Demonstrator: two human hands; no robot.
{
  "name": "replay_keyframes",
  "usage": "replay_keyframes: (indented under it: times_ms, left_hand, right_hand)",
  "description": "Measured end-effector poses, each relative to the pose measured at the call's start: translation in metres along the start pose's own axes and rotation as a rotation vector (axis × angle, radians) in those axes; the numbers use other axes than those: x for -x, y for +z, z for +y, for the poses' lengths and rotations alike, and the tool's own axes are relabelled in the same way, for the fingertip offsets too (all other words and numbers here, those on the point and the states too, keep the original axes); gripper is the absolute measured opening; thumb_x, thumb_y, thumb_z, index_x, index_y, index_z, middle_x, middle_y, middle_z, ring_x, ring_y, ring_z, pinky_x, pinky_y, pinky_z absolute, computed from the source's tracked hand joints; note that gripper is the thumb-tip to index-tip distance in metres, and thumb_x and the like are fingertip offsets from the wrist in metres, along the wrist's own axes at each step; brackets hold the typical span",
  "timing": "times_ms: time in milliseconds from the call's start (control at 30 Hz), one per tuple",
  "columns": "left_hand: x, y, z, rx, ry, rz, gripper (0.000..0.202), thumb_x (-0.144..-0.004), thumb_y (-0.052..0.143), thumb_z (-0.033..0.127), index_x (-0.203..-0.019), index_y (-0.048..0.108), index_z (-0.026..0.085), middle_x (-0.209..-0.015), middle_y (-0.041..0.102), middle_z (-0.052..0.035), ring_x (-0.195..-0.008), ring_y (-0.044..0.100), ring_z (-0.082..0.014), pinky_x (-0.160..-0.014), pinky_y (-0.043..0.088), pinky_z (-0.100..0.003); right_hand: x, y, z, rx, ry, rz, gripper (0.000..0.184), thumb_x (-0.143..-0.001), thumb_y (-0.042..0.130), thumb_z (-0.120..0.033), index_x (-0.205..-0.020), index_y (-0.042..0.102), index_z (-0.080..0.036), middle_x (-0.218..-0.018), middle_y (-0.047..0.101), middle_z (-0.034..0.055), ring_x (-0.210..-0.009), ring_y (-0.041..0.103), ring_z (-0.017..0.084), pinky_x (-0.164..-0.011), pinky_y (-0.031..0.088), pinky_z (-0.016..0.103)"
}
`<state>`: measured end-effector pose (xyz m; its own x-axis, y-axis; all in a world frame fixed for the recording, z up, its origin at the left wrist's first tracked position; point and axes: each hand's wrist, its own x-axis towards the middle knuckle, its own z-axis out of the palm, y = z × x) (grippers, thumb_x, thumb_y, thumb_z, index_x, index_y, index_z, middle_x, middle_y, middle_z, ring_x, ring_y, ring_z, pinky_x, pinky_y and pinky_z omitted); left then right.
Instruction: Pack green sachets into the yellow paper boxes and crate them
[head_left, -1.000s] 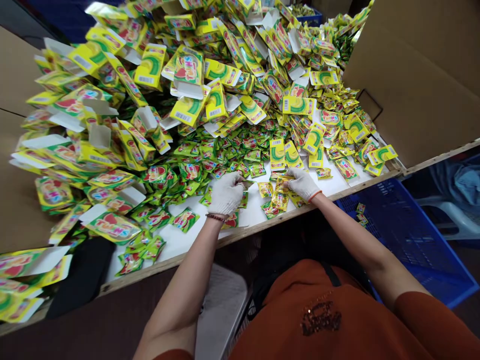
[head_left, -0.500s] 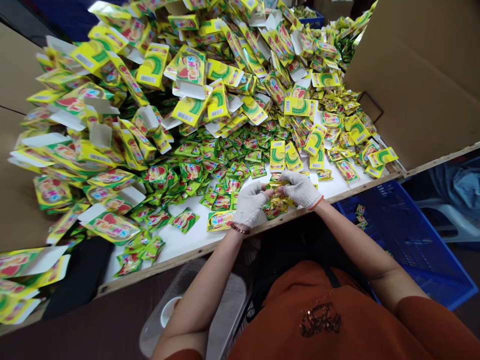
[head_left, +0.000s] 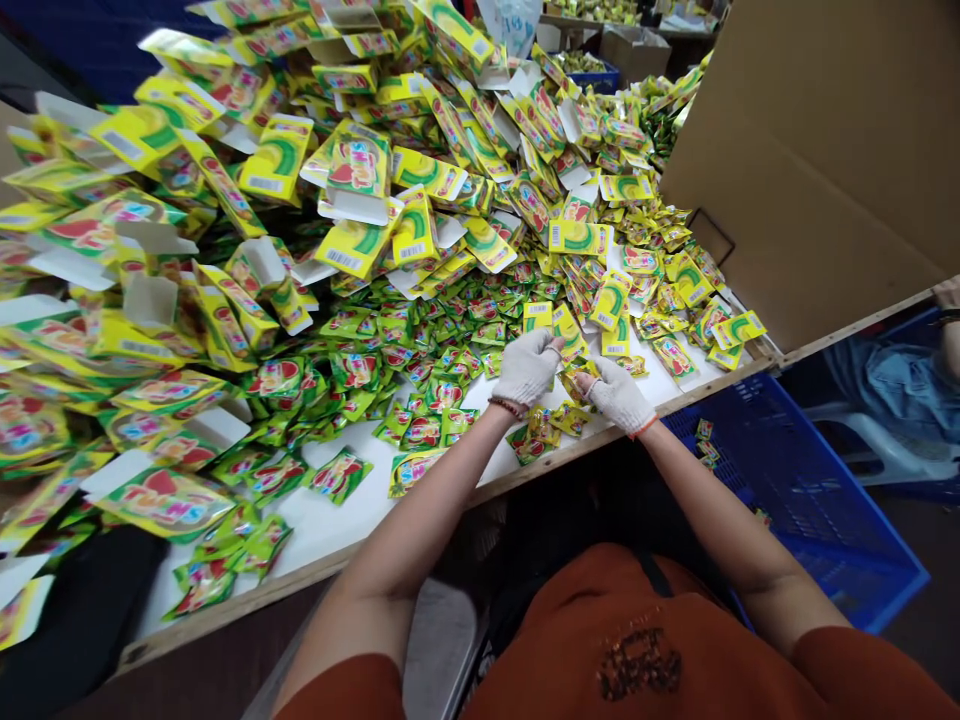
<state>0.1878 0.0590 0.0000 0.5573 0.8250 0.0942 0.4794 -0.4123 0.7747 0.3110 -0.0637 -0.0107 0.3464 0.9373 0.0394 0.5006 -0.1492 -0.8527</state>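
Observation:
My left hand (head_left: 527,370), in a white knit glove with bare fingertips, is at the near edge of the white table. Its fingers are curled beside a small yellow carton (head_left: 570,332), and what they hold, if anything, is hidden. Just to the right, my right hand (head_left: 613,395), gloved alike, pinches a small yellow candy packet (head_left: 577,380). Loose yellow packets (head_left: 570,418) lie below and between both hands. Another yellow carton (head_left: 537,317) lies flat beyond my left hand. Green packets (head_left: 420,432) are spread out to the left.
A tall heap of yellow cartons (head_left: 352,160), many with flaps up, covers the table's back and left. A cardboard panel (head_left: 810,170) stands at the right. Below the wooden edge (head_left: 555,460) sits a blue crate (head_left: 817,510). Another person's arm (head_left: 951,340) shows far right.
My hands, close together before over the yellow packets, have moved apart. The left has gone up toward the small cartons; the right stays low with a packet. The view has shifted.

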Motion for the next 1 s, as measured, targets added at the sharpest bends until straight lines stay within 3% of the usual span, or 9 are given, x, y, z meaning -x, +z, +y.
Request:
replay_keyframes:
  times_ms: [67, 133, 233, 367, 500, 600, 700, 867, 1000]
  left_hand:
    - [-0.02, 0.004, 0.003, -0.236, -0.033, 0.052, 0.037, -0.081, 0.062, 0.041, -0.109, 0.063, 0.017, -0.108, 0.065, -0.0123, -0.103, 0.061, -0.0279, -0.087, 0.047, -0.035]
    - [-0.037, 0.006, 0.001, -0.382, -0.091, 0.035, 0.066, -0.071, 0.073, 0.041, -0.129, 0.053, 0.016, -0.126, 0.057, -0.0193, -0.116, 0.056, -0.0353, -0.093, 0.046, -0.04]
    - [-0.051, 0.004, -0.008, -0.302, -0.178, -0.001, 0.076, -0.073, 0.072, 0.037, -0.139, 0.041, 0.013, -0.125, 0.059, -0.0198, -0.112, 0.059, -0.0331, -0.091, 0.046, -0.038]
    - [-0.041, -0.008, -0.025, -0.138, -0.24, -0.027, 0.062, -0.084, 0.061, 0.033, -0.139, 0.039, 0.015, -0.1, 0.069, -0.0077, -0.091, 0.065, -0.0216, -0.08, 0.047, -0.03]
    - [-0.023, -0.012, -0.027, -0.25, -0.155, 0.01, 0.05, -0.083, 0.061, 0.04, -0.128, 0.052, 0.019, -0.108, 0.067, -0.0098, -0.105, 0.062, -0.0271, -0.088, 0.048, -0.034]
    - [-0.022, -0.005, -0.019, -0.42, -0.078, 0.005, 0.062, -0.076, 0.067, 0.05, -0.127, 0.052, 0.017, -0.119, 0.062, -0.0156, -0.115, 0.058, -0.0321, -0.092, 0.047, -0.037]
    - [-0.03, 0.0, -0.013, -0.468, -0.072, -0.01, 0.054, -0.076, 0.067, 0.041, -0.122, 0.054, 0.017, -0.117, 0.063, -0.017, -0.111, 0.06, -0.0321, -0.089, 0.047, -0.037]
    - [-0.026, -0.003, -0.018, -0.072, -0.128, 0.136, 0.021, -0.08, 0.057, 0.026, -0.098, 0.062, 0.018, -0.091, 0.068, -0.0073, -0.091, 0.064, -0.0241, -0.082, 0.049, -0.033]
    - [0.015, 0.0, -0.021, 0.546, -0.2, 0.109, 0.037, -0.081, 0.058, 0.032, -0.114, 0.055, 0.014, -0.088, 0.069, -0.0056, -0.078, 0.065, -0.0186, -0.071, 0.053, -0.03]
  right_hand:
    - [0.002, -0.002, 0.0, 0.002, 0.009, 0.002, 0.028, -0.081, 0.056, -0.043, -0.088, 0.062, -0.017, -0.085, 0.065, 0.0033, -0.079, 0.057, 0.018, -0.075, 0.047, 0.031]
    - [0.005, -0.002, -0.002, -0.023, -0.001, -0.022, 0.027, -0.079, 0.058, -0.042, -0.089, 0.064, -0.017, -0.085, 0.066, 0.0032, -0.081, 0.058, 0.019, -0.076, 0.048, 0.031]
    - [0.01, 0.0, -0.004, -0.106, 0.006, -0.009, 0.03, -0.079, 0.061, -0.042, -0.095, 0.066, -0.018, -0.091, 0.069, 0.0041, -0.088, 0.061, 0.02, -0.08, 0.05, 0.032]
    - [0.011, 0.002, -0.001, -0.289, 0.146, 0.033, 0.039, -0.078, 0.063, -0.05, -0.101, 0.065, -0.018, -0.09, 0.069, 0.0051, -0.08, 0.061, 0.018, -0.067, 0.051, 0.028]
    - [0.006, 0.015, 0.001, -0.47, 0.346, 0.055, 0.049, -0.077, 0.063, -0.058, -0.107, 0.062, -0.019, -0.091, 0.068, 0.0049, -0.068, 0.058, 0.015, -0.048, 0.045, 0.023]
    - [0.005, 0.025, -0.001, -0.495, 0.355, 0.055, 0.05, -0.074, 0.069, -0.056, -0.108, 0.063, -0.02, -0.097, 0.068, 0.0059, -0.078, 0.062, 0.017, -0.056, 0.051, 0.025]
    - [0.009, 0.026, -0.001, -0.442, 0.25, 0.067, 0.046, -0.07, 0.074, -0.053, -0.1, 0.065, -0.019, -0.1, 0.068, 0.0061, -0.089, 0.062, 0.018, -0.071, 0.054, 0.027]
    - [0.011, 0.021, 0.006, -0.666, 0.296, 0.055, 0.053, -0.071, 0.072, -0.057, -0.11, 0.061, -0.021, -0.093, 0.068, 0.0029, -0.075, 0.061, 0.015, -0.055, 0.05, 0.024]
    - [0.001, 0.028, 0.006, -0.871, 0.286, 0.061, 0.057, -0.069, 0.075, -0.056, -0.113, 0.057, -0.024, -0.092, 0.068, 0.0016, -0.071, 0.062, 0.014, -0.049, 0.047, 0.022]
